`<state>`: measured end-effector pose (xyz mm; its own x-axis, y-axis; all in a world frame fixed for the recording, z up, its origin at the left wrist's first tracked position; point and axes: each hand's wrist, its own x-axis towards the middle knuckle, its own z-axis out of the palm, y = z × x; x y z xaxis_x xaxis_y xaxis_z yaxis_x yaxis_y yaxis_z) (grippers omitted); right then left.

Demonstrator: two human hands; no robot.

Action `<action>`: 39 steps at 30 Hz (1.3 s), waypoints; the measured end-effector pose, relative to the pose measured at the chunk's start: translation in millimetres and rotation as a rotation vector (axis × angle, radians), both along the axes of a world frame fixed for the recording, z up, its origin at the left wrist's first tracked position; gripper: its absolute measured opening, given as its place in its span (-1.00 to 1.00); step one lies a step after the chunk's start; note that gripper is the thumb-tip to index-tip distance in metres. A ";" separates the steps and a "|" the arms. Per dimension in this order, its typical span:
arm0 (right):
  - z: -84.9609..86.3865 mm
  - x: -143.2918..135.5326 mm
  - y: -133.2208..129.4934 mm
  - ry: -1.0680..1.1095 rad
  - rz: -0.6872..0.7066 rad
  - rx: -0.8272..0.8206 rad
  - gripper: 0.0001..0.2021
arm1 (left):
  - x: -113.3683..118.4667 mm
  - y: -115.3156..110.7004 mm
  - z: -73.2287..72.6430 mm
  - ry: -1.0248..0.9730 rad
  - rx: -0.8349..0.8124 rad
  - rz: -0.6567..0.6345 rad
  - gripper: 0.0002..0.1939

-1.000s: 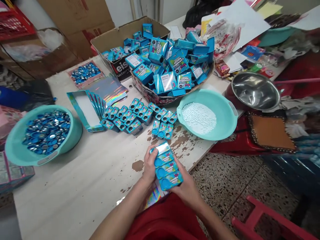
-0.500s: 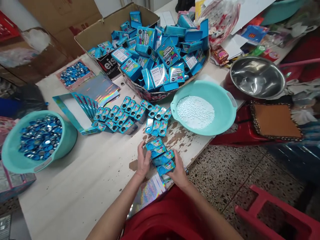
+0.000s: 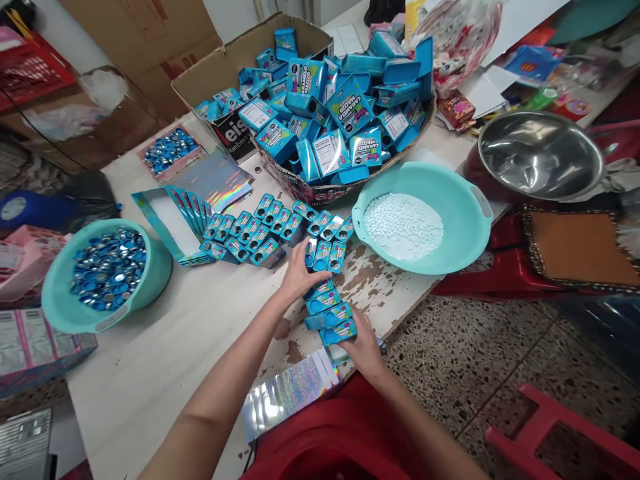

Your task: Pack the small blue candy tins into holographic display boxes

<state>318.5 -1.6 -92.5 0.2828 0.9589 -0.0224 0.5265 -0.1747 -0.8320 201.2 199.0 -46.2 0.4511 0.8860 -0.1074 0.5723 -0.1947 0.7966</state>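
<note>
My left hand (image 3: 296, 275) reaches over the table, its fingers at the left side of a blue candy tin (image 3: 311, 251) and its thumb across the near end. That tin stands at the left of a near row, beside other tins (image 3: 337, 256) with round openings on top. Closer to me, several blue candy tins (image 3: 323, 303) sit side by side in a short stack. My right hand (image 3: 364, 345) is closed around the right end of the nearest one (image 3: 338, 331); some of its fingers are hidden. More upright tins (image 3: 257, 233) stand grouped to the left.
A carton (image 3: 330, 195) heaped with tins stands at the back. To its right are a turquoise basin (image 3: 470, 233) of white pellets and a steel bowl (image 3: 543, 157). At left, another turquoise basin (image 3: 157, 267) holds blue and silver caps. Holographic sheets (image 3: 293, 393) lie near me.
My left hand has left the near stack and moved forward to the row of tins beyond it. My right hand stays at the stack. The view has shifted slightly left.
</note>
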 end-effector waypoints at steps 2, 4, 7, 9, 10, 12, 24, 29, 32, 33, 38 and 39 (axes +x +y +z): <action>5.0 3.7 0.0 -0.013 0.024 0.001 -0.38 | 4.5 21.6 2.0 0.041 -0.070 -0.126 0.02; 10.6 9.1 0.8 -0.019 0.077 0.009 -0.34 | 2.8 33.7 4.8 0.072 -0.121 -0.192 0.02; 17.2 17.4 1.5 -0.028 0.145 0.016 -0.33 | -1.3 34.9 9.4 0.182 -0.096 -0.169 -0.07; 18.3 20.9 0.8 -0.021 0.158 0.020 -0.35 | 2.0 27.8 10.6 0.311 -0.019 -0.071 -0.11; 17.8 21.8 0.1 -0.010 0.154 0.018 -0.36 | 5.5 23.2 10.3 0.365 0.027 -0.018 -0.12; 15.3 22.2 -1.4 0.026 0.133 0.003 -0.37 | 13.0 14.7 8.2 0.422 0.112 0.059 -0.17; 5.6 23.8 -4.0 0.217 0.033 -0.062 -0.36 | -56.7 -42.3 23.8 0.509 0.460 -0.042 -0.38; 7.5 22.1 -3.9 0.211 0.040 -0.041 -0.41 | -38.2 -96.4 45.4 0.389 0.450 -0.608 -0.55; 9.1 21.6 -5.8 0.207 0.032 -0.041 -0.48 | -28.7 -105.3 43.8 0.448 0.424 -0.660 -0.69; 9.1 21.2 -6.8 0.202 0.030 -0.041 -0.55 | -28.1 -105.6 42.2 0.467 0.419 -0.655 -0.73; 4.8 17.4 -12.9 0.154 0.001 0.035 -0.82 | -31.3 -108.5 34.8 0.422 0.435 -0.506 -0.76; 3.8 16.7 -13.8 0.147 -0.011 0.047 -0.80 | -31.2 -110.4 33.4 0.413 0.442 -0.478 -0.74</action>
<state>335.2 -15.5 -88.7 0.2902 0.9568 -0.0198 0.3967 -0.1391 -0.9073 170.0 88.5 -12.8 0.7959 0.6045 -0.0321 0.5799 -0.7462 0.3271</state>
